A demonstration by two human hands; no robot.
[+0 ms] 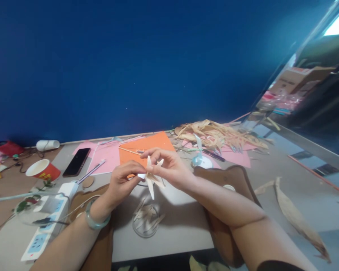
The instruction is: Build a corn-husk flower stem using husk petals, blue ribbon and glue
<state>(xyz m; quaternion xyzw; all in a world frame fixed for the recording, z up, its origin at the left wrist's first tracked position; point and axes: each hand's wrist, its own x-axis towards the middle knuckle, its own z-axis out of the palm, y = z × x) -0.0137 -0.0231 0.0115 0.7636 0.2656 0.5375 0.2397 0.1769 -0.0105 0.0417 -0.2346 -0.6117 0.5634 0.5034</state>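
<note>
Between my two hands is a pale flower [151, 180] with narrow pointed petals that look cut from dried husk. My left hand [125, 180], a jade-coloured bangle on its wrist, pinches the flower from the left. From the right, the thumb and fingers of my right hand [171, 167] close on its petals near the centre. Where exactly the fingertips meet is partly hidden. Just below, a round clear dish [145, 234] holds several loose pale petals. Behind the hands lies an orange sheet [158, 141] with thin sticks on it.
A heap of dried husks [214, 131] lies at the back right, near a tape dispenser [202, 162]. To the left are a phone [77, 162], a red paper cup [45, 170] and a power strip [49, 222]. Brown pads [226, 226] flank the work area. A blue wall [130, 67] rises behind.
</note>
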